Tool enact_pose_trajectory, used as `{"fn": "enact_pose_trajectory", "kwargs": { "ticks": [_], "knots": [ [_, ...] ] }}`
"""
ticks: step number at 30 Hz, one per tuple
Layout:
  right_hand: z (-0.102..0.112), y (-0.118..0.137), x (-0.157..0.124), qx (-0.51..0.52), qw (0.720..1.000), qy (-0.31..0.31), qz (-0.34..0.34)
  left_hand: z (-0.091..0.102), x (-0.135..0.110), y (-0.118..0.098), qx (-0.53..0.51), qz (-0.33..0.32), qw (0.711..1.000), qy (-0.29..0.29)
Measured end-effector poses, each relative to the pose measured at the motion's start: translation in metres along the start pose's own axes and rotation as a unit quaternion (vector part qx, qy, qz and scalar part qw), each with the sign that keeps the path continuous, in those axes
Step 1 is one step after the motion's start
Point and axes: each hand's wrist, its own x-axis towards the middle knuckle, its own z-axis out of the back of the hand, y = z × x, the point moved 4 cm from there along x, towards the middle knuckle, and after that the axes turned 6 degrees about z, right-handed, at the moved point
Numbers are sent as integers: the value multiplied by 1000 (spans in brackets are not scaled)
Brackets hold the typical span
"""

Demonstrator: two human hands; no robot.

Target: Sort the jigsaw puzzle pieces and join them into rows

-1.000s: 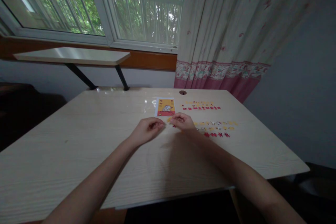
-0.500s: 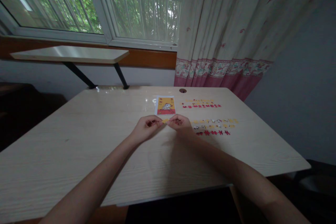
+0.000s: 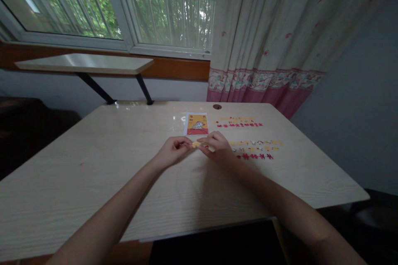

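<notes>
A small yellow jigsaw puzzle piece (image 3: 195, 144) is held a little above the table, in front of the picture card. My left hand (image 3: 174, 150) pinches its left end between thumb and fingertips. From the other side, my right hand (image 3: 217, 148) grips the right end with thumb and forefinger, the fingers curved over it. Whether this is one piece or two joined ones I cannot make out. Just beyond the hands lies the card (image 3: 197, 124), orange and red with a white animal on it. Rows of puzzle pieces (image 3: 256, 149), yellow, white and red, lie right of my right hand.
More rows of puzzle pieces (image 3: 239, 122) lie farther back on the pale wooden table (image 3: 93, 174). Near the back edge is a round cable hole (image 3: 217, 107). A raised shelf (image 3: 90, 63) on black legs stands at the back left, below the window; a curtain (image 3: 264, 49) hangs behind.
My right hand has turned slightly, with its fingers lifted and spread a bit more, so more of the yellow piece shows. My left hand has hardly moved.
</notes>
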Motion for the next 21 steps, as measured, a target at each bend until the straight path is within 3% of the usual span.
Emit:
{"fn": "enact_pose_trajectory", "kwargs": {
  "ticks": [3, 5, 7, 10, 14, 21],
  "knots": [
    [4, -1, 1, -51, 998, 7, 29, 7, 1, 1, -12, 19, 1000, 11],
    [10, -3, 1, -65, 997, -16, 24, 24, 2, 7, 2, 30, 999, -37],
    [16, -6, 2, -67, 996, -50, 6, 46, 3, 15, 74, 34, 992, -100],
    [21, -11, -1, -61, 995, -73, -33, 66, 5, 24, 227, 8, 971, -72],
    [20, -15, -4, -49, 995, -54, -64, 67, 6, 30, 280, -9, 960, -3],
    [19, -11, -4, -48, 996, -54, -43, 60, 5, 28, 254, -5, 967, 13]
  ]
}}
